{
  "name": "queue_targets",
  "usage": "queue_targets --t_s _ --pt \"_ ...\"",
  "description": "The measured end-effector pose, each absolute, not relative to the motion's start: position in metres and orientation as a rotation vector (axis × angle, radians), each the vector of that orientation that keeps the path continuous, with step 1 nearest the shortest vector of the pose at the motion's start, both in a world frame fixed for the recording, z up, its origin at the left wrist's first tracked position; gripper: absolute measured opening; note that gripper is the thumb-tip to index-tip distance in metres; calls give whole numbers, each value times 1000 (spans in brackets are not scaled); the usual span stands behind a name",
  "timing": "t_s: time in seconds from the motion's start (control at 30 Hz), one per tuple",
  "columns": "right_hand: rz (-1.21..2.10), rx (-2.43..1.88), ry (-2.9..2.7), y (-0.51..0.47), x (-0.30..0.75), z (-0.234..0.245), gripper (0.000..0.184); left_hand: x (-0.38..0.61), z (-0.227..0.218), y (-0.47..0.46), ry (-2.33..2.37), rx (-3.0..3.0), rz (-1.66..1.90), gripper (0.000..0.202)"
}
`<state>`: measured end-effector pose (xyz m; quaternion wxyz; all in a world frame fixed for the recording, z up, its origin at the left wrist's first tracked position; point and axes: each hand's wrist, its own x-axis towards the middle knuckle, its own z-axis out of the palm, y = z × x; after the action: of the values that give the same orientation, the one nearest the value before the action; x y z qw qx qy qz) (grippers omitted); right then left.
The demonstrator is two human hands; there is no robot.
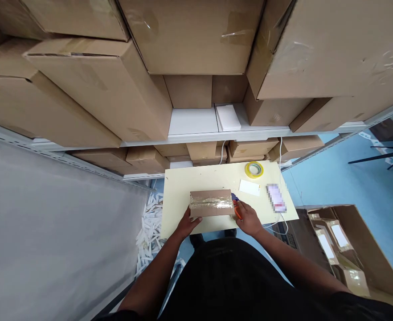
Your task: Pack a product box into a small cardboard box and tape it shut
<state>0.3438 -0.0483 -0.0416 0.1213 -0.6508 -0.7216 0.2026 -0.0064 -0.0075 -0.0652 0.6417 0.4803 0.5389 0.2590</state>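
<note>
A small brown cardboard box (211,209) lies on the pale yellow table (176,178), with shiny clear tape along its top seam. My left hand (186,224) grips the box at its left end, thumb along the near side. At the right end, my right hand (248,218) is closed around an orange and dark blue tool (238,209), which looks like scissors; its far part is hard to make out. Behind the box lie a roll of yellow tape (254,169) and a white card (249,187). A blurred-out phone-like object (276,198) rests to the right.
Shelves (190,136) stacked with large cardboard boxes (196,35) rise beyond the table. A stack of white paper (228,117) sits on one shelf. An open carton (377,249) with smaller boxes stands at the right. White scraps (149,227) cover the floor at left. White cables (285,225) hang near the table.
</note>
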Motion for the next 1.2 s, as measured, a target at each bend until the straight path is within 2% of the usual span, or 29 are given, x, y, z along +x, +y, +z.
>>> queue_targets --t_s 0.1,0.23,0.33,0.47,0.6,0.7,0.8,0.93,1.07,1.2 --pt "669 -1897 -2170 -41 322 -36 75 -2 -58 -9 1231 1117 595 91" --pt "871 -2018 -2130 -30 303 -19 48 -1 -47 -13 1327 1239 597 72" --pt "917 -2130 -2114 -21 291 -1 41 -6 -33 -13 1541 1387 588 63" --pt "981 -2279 -2065 0 273 17 43 -19 -12 -3 1794 1485 458 60" --pt "1063 -2329 -2006 26 259 18 49 -25 -7 14 1826 1538 316 57" --pt "1074 -2126 -2023 32 263 8 43 -26 -15 22 1857 1516 265 59" --pt "929 -2015 -2014 18 279 -9 34 -24 -20 24 1891 1458 258 61" --pt "894 -2239 -1956 -11 294 -32 51 -15 -14 27 1932 1699 448 65" --pt "1019 -2344 -1927 -15 291 -48 51 0 -12 32 1690 2063 447 66" --pt "1184 -2303 -1882 -4 293 -56 51 10 -18 36 1677 2137 373 65"
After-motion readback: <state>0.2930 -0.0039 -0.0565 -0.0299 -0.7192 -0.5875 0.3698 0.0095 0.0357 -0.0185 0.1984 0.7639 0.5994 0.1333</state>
